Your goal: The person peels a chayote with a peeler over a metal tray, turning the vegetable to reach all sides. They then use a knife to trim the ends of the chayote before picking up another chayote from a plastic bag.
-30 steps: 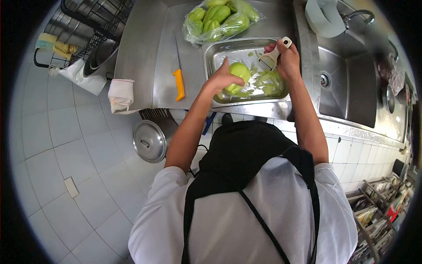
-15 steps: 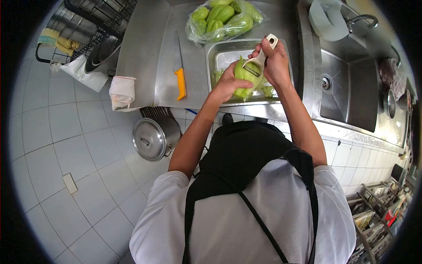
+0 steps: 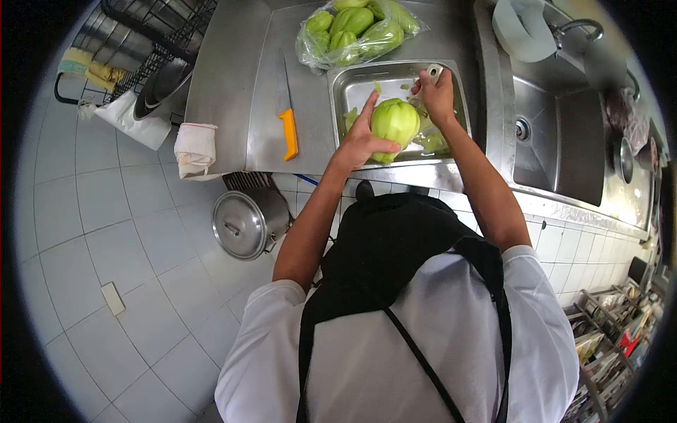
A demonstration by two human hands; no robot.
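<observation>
- A grey stainless-steel counter (image 3: 229, 92) runs across this white-tiled kitchen.
- Far left on it sits a folded white cloth (image 3: 194, 144); next comes a long knife with a yellow handle (image 3: 288, 134), touched by neither hand.
- The left hand (image 3: 356, 146) cradles a pale-green, ribbed, pear-shaped vegetable (image 3: 396, 122) over a shallow rectangular metal tray (image 3: 395, 65); thumb and forefinger spread along its side, the other fingers out of my sight.
- I'd judge it firm, moderately heavy and slippery where wet; best cupped round its broad middle.
- The right hand (image 3: 440, 101) closes its fingers round a peeler's off-white handle (image 3: 434, 71), beside the vegetable; light and stiff, I'd guess, safest held there, off the blade.
</observation>
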